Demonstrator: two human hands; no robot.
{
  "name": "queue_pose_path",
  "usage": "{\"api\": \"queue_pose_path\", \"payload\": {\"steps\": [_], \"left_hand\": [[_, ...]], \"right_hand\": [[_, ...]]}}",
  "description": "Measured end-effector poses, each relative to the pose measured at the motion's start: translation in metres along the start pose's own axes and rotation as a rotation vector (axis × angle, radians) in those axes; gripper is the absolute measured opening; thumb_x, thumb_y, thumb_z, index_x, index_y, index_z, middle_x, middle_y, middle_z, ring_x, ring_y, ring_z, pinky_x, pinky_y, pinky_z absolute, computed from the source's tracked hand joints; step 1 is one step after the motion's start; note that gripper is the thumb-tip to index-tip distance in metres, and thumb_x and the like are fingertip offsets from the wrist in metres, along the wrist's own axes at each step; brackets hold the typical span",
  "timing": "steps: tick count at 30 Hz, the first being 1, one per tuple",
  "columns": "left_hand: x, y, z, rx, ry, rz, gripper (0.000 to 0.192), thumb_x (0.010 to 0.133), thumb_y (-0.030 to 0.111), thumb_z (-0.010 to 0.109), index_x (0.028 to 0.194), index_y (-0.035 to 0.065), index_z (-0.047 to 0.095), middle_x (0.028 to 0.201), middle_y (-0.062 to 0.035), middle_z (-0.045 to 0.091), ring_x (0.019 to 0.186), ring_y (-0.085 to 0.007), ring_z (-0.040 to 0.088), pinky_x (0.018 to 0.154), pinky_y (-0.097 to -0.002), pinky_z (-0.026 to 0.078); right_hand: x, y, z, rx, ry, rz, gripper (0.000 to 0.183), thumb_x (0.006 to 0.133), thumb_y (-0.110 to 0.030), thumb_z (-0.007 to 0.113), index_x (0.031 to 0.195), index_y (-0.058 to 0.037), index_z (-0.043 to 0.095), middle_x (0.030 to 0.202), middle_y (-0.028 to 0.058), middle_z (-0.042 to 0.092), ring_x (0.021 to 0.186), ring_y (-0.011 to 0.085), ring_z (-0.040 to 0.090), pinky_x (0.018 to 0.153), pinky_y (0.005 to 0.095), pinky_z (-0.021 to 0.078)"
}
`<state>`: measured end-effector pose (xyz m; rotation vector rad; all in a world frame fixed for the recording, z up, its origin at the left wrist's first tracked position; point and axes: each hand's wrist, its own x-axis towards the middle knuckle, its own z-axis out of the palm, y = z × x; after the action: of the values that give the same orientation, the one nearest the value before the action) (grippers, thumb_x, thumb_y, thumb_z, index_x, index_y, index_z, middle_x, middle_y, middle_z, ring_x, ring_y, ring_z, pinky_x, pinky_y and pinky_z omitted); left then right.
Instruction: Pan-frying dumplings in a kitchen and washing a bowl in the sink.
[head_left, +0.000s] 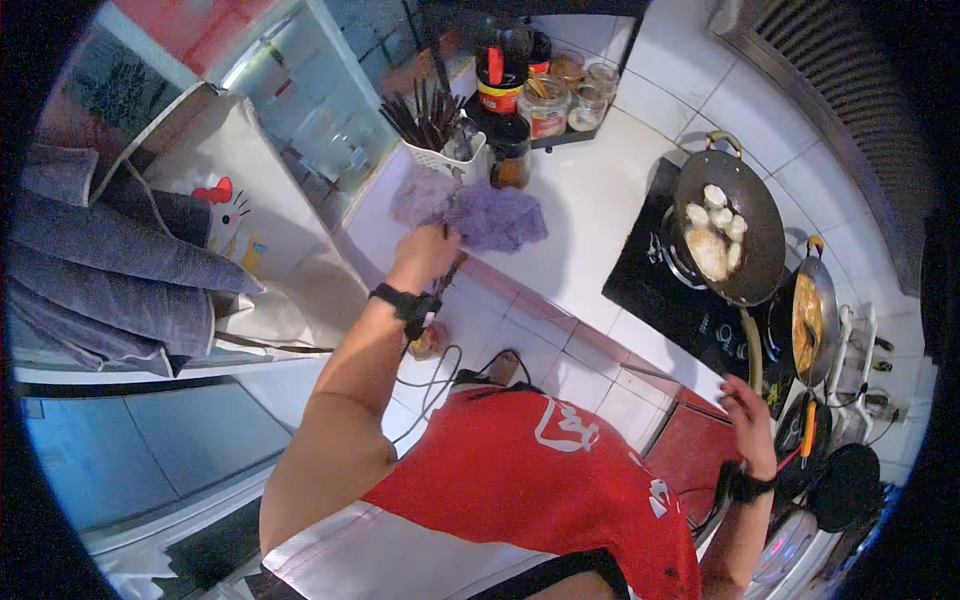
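Observation:
My left hand (426, 256) is at the front edge of the white counter (592, 217), its fingers curled against a purple mesh cloth (499, 214). A slim dark piece shows at its fingertips, and a brown-and-black thing (450, 271) hangs just below; whether the hand grips either is unclear. Near the right end of the counter's front edge, my right hand (748, 426) hovers with fingers apart and nothing visible in them. Beyond it, the handle of a wok (761, 225) points my way. White round pieces and a larger pale piece (706, 253) lie in the wok on the black gas hob (637, 262).
A second pan (814, 322) holds brown food and a utensil. Behind the cloth stand a white basket (450, 161) of chopsticks, a dark bottle (501, 75) and several jars (544, 109). A tote bag (277, 247) with grey cloth hangs at left. A cable (442, 390) trails below.

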<state>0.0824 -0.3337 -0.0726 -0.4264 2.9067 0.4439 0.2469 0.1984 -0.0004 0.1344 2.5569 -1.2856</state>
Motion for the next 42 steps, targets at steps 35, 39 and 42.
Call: {"api": "queue_pose_path", "payload": {"steps": [35, 39, 42], "left_hand": [[-0.057, 0.027, -0.080, -0.918, 0.622, 0.452, 0.022, 0.086, 0.022, 0.051, 0.086, 0.0038, 0.063, 0.078, -0.0109, 0.061, 0.068, -0.0208, 0.057, 0.062, -0.0330, 0.046], [-0.064, 0.050, -0.056, -0.762, 0.806, 0.789, 0.016, 0.078, 0.011, 0.063, 0.092, 0.0038, 0.061, 0.089, -0.0122, 0.059, 0.077, -0.0305, 0.058, 0.067, -0.0367, 0.048], [-0.068, 0.080, -0.020, -0.663, 0.719, 0.870, 0.021, 0.075, 0.014, 0.065, 0.094, 0.0040, 0.060, 0.092, -0.0115, 0.058, 0.084, -0.0308, 0.056, 0.072, -0.0374, 0.047]], "right_hand": [[0.207, -0.170, 0.204, 1.117, -0.371, 0.233, 0.042, 0.097, -0.034, 0.033, 0.124, -0.0040, 0.045, 0.120, 0.0103, 0.054, 0.106, 0.0252, 0.055, 0.092, 0.0381, 0.0450], [0.190, -0.189, 0.195, 1.220, -0.382, 0.193, 0.043, 0.096, -0.037, 0.035, 0.124, -0.0059, 0.046, 0.119, 0.0095, 0.054, 0.108, 0.0235, 0.053, 0.092, 0.0356, 0.0440], [0.184, -0.191, 0.205, 1.337, -0.506, 0.087, 0.038, 0.095, -0.038, 0.039, 0.117, -0.0079, 0.049, 0.108, 0.0063, 0.058, 0.097, 0.0195, 0.056, 0.082, 0.0320, 0.0475]]}}
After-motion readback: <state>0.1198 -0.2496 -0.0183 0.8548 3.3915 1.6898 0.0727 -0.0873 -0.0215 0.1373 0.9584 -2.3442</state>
